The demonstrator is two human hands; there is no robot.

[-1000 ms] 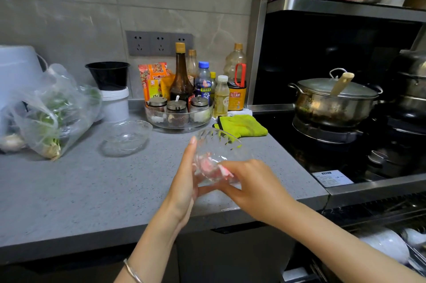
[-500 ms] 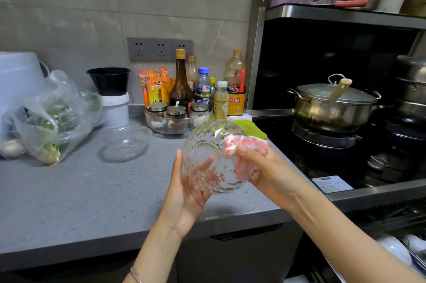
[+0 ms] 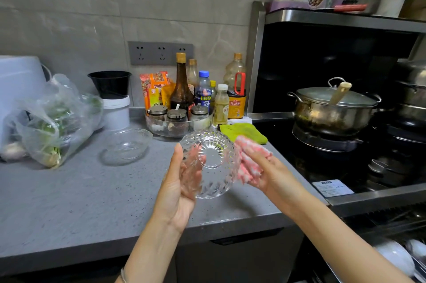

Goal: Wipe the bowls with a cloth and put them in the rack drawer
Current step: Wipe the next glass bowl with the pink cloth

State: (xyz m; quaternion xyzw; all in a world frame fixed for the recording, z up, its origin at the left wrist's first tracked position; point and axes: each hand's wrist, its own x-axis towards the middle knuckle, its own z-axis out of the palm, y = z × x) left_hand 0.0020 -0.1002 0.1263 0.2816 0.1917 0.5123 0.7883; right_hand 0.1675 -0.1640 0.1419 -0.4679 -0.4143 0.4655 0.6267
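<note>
**Operator:** Left hand (image 3: pixel 182 182) grips the glass bowl (image 3: pixel 210 163) above the counter (image 3: pixel 69 202) edge, thumb outside, fingers inside, base turned toward me.

**Spotter:** Right?

**Operator:** Right hand (image 3: pixel 261 168) holds the pink cloth (image 3: pixel 247 155) pressed to the outer wall. I'd turn the bowl against the cloth and grip firmly, since ribbed glass looks slippery.

**Spotter:** The rack drawer (image 3: pixel 403 259) is low right. The second bowl (image 3: pixel 125 146) sits on the counter.

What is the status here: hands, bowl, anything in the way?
Left hand grips glass bowl above the counter. Right hand presses pink cloth to its outer side. Second bowl sits on counter. Nothing between hands and bowl.
</note>
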